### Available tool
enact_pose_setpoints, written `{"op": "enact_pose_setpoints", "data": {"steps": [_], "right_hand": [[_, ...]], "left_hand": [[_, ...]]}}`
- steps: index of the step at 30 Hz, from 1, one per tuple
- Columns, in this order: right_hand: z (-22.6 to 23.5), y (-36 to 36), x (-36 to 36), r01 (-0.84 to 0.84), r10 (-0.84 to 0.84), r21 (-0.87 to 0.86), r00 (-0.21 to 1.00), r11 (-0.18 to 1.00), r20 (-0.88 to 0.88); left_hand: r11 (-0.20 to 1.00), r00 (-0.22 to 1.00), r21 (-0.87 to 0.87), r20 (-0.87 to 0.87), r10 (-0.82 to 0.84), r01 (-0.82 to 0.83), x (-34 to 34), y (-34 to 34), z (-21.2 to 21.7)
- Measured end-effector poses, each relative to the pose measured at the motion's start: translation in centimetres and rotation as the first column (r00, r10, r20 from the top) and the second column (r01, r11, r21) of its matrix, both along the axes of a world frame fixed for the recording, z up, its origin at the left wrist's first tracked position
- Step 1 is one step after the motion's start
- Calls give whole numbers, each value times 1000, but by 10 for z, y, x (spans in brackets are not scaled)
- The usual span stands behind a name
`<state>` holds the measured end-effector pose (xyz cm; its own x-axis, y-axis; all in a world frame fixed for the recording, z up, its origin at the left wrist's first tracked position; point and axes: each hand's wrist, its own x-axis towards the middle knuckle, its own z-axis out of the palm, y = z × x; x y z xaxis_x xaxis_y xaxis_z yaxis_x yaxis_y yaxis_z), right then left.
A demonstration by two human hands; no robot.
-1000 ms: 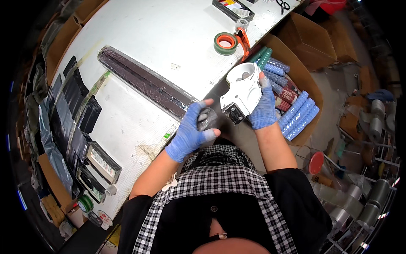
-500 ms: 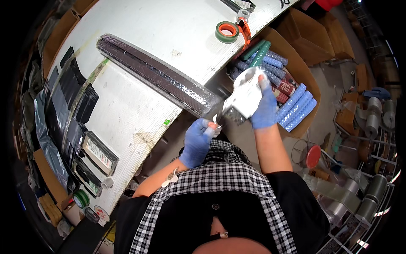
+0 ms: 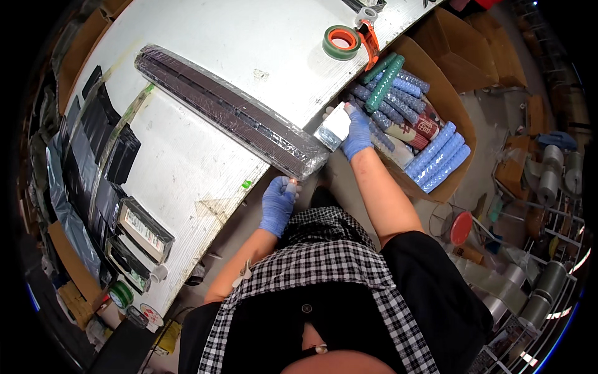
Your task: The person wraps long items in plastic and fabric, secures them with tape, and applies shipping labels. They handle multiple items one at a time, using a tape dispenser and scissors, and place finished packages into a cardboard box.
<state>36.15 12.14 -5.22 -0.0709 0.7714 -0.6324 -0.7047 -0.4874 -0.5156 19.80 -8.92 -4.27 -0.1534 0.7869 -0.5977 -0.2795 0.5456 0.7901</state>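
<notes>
A long dark brown bundle in clear plastic wrap [image 3: 224, 106] lies slanted across the white table, its near end jutting over the edge. My left hand [image 3: 279, 202], in a blue glove with bare fingertips, is closed at the bundle's near corner. Whatever its fingers pinch is hidden or too small to make out. My right hand [image 3: 357, 132], gloved likewise, grips a white block-like thing with a shiny silvery part [image 3: 333, 127]. That thing is held against or very close to the right side of the bundle's end; its exact kind does not show.
Right of the table, a cardboard box [image 3: 458, 93] holds several bubble-wrapped rolls [image 3: 439, 156]. A green tape roll [image 3: 341, 43] and an orange dispenser [image 3: 369, 45] sit near the table edge. Black packets [image 3: 93, 143] line the table's left. A wire rack [image 3: 536, 299] stands lower right.
My right hand has brought the white thing left and turned it to the bundle's end. My left hand, earlier pinching a small white strip, has moved left to the bundle's corner.
</notes>
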Motion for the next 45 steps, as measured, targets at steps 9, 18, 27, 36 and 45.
{"op": "enact_pose_setpoints", "data": {"steps": [9,18,27,36,45], "right_hand": [[-53,-20,0,-100,103,28,988,995,-114],[-34,-173,-51,-332,332,46,907,942,-259],[189,-45,-4,-38,100,630,993,776,-63],[-12,-163,-56,-277,268,-68,956,958,-120],[199,-66,-16,-184,-236,723,867,665,438]], "left_hand": [[384,7,79,-983,184,920,-59,87,141],[139,-342,-357,-932,-121,924,-39,191,117],[254,-273,-252,-961,49,934,-58,157,104],[191,-333,-344,-939,-88,919,-45,173,120],[249,-298,-298,-954,-40,921,-54,163,111]]}}
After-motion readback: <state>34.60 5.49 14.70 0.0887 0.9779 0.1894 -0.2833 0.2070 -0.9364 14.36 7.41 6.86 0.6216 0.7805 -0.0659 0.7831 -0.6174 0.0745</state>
